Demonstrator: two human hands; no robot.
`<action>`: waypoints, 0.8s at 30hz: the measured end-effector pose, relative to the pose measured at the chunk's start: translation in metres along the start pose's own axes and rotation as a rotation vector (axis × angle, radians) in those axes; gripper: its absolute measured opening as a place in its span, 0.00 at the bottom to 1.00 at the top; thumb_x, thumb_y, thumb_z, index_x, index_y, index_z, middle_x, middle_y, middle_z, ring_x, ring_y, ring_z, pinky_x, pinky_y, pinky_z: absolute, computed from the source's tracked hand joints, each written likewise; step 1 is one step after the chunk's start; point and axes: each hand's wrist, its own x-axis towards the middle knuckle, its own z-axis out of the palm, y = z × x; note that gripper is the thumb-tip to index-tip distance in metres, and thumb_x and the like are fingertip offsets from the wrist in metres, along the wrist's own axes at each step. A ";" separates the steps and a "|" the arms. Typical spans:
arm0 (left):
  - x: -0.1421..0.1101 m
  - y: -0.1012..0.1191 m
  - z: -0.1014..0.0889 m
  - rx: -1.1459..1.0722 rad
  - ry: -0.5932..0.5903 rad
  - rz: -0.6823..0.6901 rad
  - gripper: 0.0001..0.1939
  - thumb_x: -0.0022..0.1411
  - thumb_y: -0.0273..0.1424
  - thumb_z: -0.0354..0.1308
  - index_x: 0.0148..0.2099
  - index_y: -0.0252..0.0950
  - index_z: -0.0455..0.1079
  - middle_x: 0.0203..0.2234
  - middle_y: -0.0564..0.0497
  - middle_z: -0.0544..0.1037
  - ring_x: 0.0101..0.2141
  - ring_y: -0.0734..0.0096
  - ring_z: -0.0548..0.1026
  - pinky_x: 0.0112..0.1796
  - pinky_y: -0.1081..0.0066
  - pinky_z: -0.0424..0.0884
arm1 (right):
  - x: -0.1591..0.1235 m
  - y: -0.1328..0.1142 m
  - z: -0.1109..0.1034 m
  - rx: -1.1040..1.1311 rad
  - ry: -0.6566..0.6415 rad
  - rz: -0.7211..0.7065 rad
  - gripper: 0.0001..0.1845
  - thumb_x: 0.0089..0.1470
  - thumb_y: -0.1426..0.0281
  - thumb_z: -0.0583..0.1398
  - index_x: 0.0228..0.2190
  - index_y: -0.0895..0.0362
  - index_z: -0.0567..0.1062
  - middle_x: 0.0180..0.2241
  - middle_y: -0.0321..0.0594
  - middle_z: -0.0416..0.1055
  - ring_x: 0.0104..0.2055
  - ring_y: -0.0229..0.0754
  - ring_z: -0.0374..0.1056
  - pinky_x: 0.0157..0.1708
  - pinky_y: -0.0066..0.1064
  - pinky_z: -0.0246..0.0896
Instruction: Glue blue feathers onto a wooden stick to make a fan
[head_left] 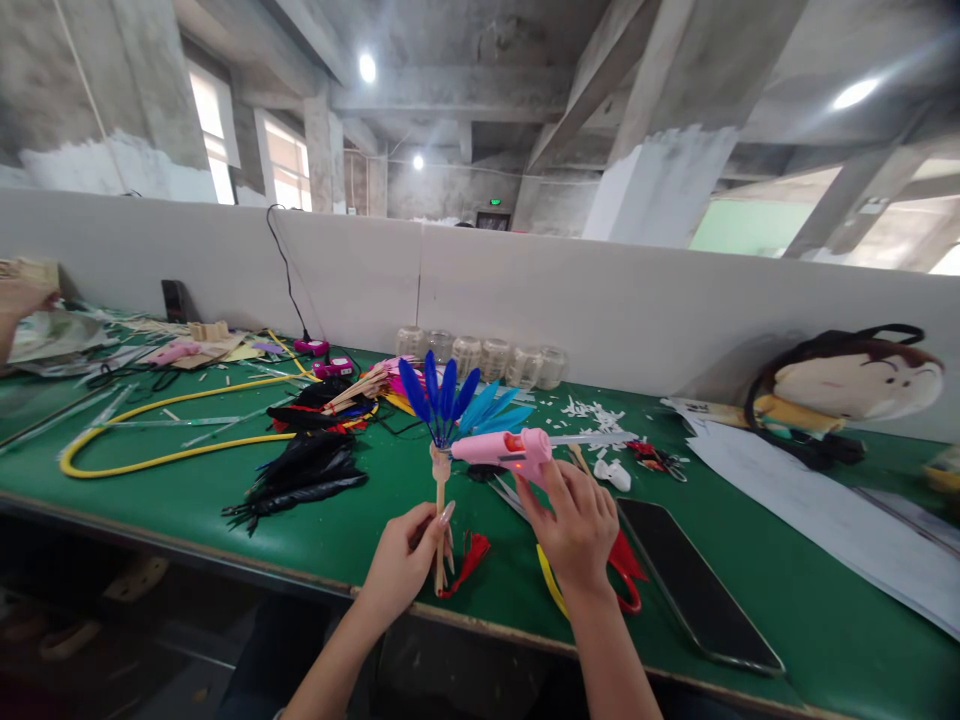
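"Feather stick (pixel 440 490) first: where is it standing?"

"It's standing nearly upright above the near edge of the green table (pixel 720 565), with dark blue feathers (pixel 442 400) fanning out from its top."

"And what is the left hand (pixel 405 550) doing?"

"Its thumb and fingers are pinching together on the wooden shaft, low down. A red tassel (pixel 472 560) is hanging beside the bottom end."

"The right hand (pixel 574 515)?"

"That one is wrapping around the handle of a pink glue gun (pixel 510 450). The nozzle is pointing left at the head of the stick, just under the feathers; I'm not able to tell whether it's touching."

"Are those light blue feathers (pixel 491 408) belonging to the stick too?"

"They're showing right behind the gun, but I'm not making out whether they're attached."

"What else is lying about?"

"Black feathers (pixel 307 475) are lying to the left, and a dark phone (pixel 701 585) is resting to the right of the right hand. Glass jars (pixel 495 360) are lining the pale partition (pixel 637 310) at the back."
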 end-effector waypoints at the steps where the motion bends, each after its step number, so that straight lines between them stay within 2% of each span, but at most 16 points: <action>1: 0.000 0.000 0.000 -0.008 0.004 0.000 0.16 0.58 0.41 0.46 0.27 0.34 0.62 0.17 0.55 0.66 0.19 0.76 0.65 0.21 0.77 0.61 | 0.000 0.000 0.001 0.001 -0.002 0.003 0.15 0.46 0.67 0.60 0.38 0.57 0.69 0.27 0.39 0.71 0.28 0.37 0.66 0.30 0.28 0.55; 10: 0.001 0.003 0.000 -0.061 0.009 -0.035 0.17 0.58 0.42 0.47 0.26 0.34 0.61 0.17 0.56 0.65 0.18 0.77 0.64 0.19 0.77 0.61 | -0.003 -0.002 0.004 0.046 -0.029 0.041 0.16 0.45 0.66 0.61 0.38 0.57 0.70 0.27 0.40 0.71 0.28 0.38 0.66 0.30 0.28 0.56; 12: 0.001 0.003 0.000 -0.088 0.009 -0.039 0.17 0.57 0.42 0.47 0.26 0.34 0.61 0.16 0.56 0.65 0.18 0.77 0.65 0.20 0.77 0.62 | -0.004 -0.004 0.007 0.117 -0.024 0.118 0.17 0.44 0.66 0.61 0.38 0.58 0.70 0.28 0.41 0.71 0.29 0.40 0.66 0.31 0.29 0.57; 14: 0.001 0.004 -0.001 -0.120 0.017 -0.048 0.17 0.57 0.43 0.48 0.26 0.34 0.61 0.16 0.56 0.65 0.18 0.77 0.65 0.20 0.77 0.63 | -0.004 -0.005 0.011 0.251 -0.035 0.301 0.21 0.44 0.63 0.61 0.40 0.59 0.70 0.31 0.45 0.71 0.31 0.42 0.67 0.32 0.30 0.59; 16: 0.002 0.003 -0.001 -0.151 0.032 -0.068 0.17 0.56 0.43 0.48 0.26 0.34 0.61 0.16 0.56 0.65 0.17 0.77 0.65 0.19 0.77 0.63 | -0.003 -0.005 0.013 0.448 -0.085 0.558 0.25 0.43 0.60 0.61 0.42 0.60 0.70 0.34 0.46 0.70 0.33 0.43 0.66 0.31 0.30 0.60; 18: 0.003 0.002 -0.001 -0.175 0.036 -0.090 0.17 0.56 0.44 0.48 0.27 0.34 0.61 0.16 0.56 0.66 0.17 0.77 0.66 0.19 0.77 0.63 | 0.001 -0.004 0.013 0.684 -0.169 0.824 0.26 0.42 0.56 0.59 0.40 0.60 0.70 0.31 0.43 0.71 0.29 0.40 0.65 0.26 0.29 0.59; 20: 0.004 0.001 -0.001 -0.199 0.037 -0.105 0.17 0.56 0.44 0.48 0.28 0.34 0.62 0.16 0.57 0.66 0.16 0.78 0.66 0.17 0.78 0.63 | 0.005 -0.001 0.010 0.924 -0.229 1.032 0.23 0.44 0.55 0.58 0.37 0.59 0.71 0.25 0.37 0.69 0.20 0.34 0.59 0.19 0.26 0.55; 22: 0.005 0.000 -0.001 -0.224 0.044 -0.114 0.17 0.56 0.44 0.48 0.28 0.34 0.61 0.15 0.57 0.66 0.15 0.79 0.65 0.16 0.78 0.62 | 0.008 0.003 0.008 1.111 -0.233 1.162 0.22 0.45 0.53 0.56 0.34 0.58 0.71 0.22 0.33 0.66 0.15 0.29 0.51 0.13 0.24 0.47; 24: 0.005 -0.001 -0.001 -0.241 0.052 -0.118 0.17 0.56 0.44 0.48 0.28 0.34 0.61 0.15 0.57 0.66 0.14 0.79 0.65 0.15 0.79 0.61 | 0.009 0.009 0.007 1.177 -0.186 1.248 0.22 0.45 0.52 0.55 0.34 0.57 0.70 0.22 0.33 0.66 0.14 0.28 0.48 0.12 0.23 0.43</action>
